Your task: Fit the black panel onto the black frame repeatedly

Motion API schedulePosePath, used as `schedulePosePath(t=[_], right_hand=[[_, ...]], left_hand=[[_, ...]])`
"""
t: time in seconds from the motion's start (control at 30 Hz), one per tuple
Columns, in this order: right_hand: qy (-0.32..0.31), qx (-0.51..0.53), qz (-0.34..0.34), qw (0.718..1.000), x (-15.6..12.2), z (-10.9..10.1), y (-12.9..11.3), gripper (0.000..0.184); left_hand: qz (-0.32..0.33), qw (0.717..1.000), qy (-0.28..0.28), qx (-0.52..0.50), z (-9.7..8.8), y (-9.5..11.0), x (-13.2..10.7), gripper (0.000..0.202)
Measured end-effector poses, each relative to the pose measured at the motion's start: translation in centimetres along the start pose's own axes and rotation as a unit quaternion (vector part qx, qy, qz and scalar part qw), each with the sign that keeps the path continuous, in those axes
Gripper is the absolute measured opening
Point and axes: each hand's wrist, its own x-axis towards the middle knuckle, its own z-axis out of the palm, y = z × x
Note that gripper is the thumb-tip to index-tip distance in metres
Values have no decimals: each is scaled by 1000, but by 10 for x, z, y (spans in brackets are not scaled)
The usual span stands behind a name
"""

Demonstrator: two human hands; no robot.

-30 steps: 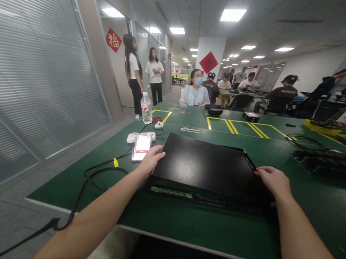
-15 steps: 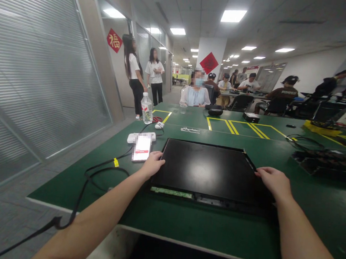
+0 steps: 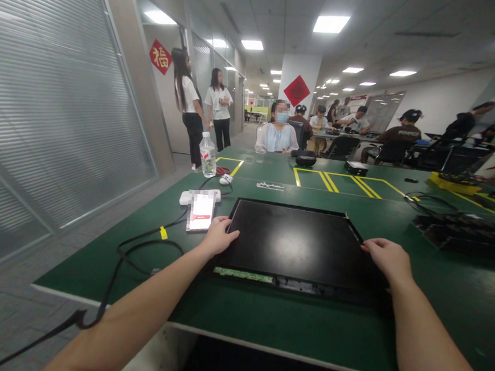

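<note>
Black panel (image 3: 288,246): left hand (image 3: 219,236), right hand (image 3: 389,259) pinching opposite side edges; green tabletop (image 3: 288,323) in front.

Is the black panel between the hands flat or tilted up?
Flat, it appears: the black panel lies within the black frame, whose rim runs close along its far edge. Whether it is fully seated, I cannot tell.

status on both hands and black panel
Left hand, right hand at opposite edges. Shiny black rectangular panel lying flat between them. White-screened phone by left hand.
</note>
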Motion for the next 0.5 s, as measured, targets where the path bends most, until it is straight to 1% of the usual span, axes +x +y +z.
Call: schedulePosePath(t=[0.27,0.5], right_hand=[[2,-12,-4,1000,1,1,0,20],[3,-8,-7,1000,3,2,3,21]], left_hand=[[18,999,1,34,2,-3,3,43],[22,998,-3,51,1,1,1,41]])
